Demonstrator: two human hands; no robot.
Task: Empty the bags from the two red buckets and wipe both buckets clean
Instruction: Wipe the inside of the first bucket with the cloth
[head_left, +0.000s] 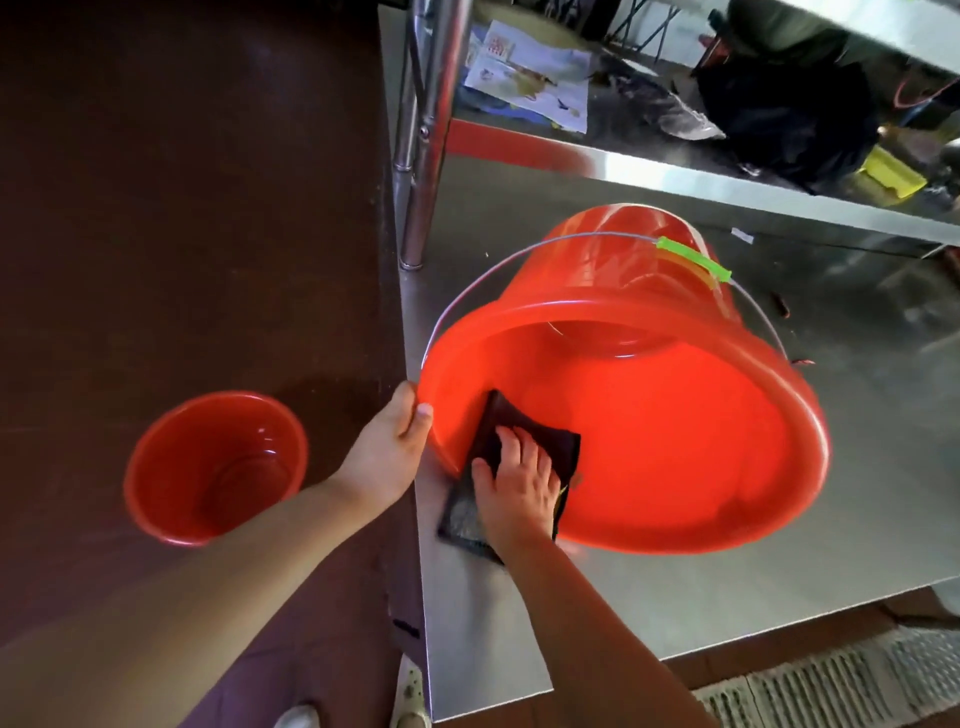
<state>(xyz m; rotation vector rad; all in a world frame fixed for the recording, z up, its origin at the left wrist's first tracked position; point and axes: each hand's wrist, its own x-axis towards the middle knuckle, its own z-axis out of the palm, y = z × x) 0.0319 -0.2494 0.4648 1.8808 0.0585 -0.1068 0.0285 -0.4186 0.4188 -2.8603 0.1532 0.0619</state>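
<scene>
head | steel table (675, 597), brown floor (182, 208) | left hand (395, 441) grips bucket (649, 441) | right hand (519, 483) flat on cloth (519, 426)

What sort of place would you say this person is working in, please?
Probably a commercial kitchen or food-prep area: a stainless steel worktable with a steel shelf above it, and a metal floor drain grate.

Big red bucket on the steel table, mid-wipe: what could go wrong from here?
1. The big red bucket lies on its side at the steel table corner; only the left hand steadies its rim, so it might roll or slide off.
2. The dark cloth under the right hand drapes over the rim and may slip out.
3. The small red bucket stands on the floor near the person's feet and could be kicked.
</scene>
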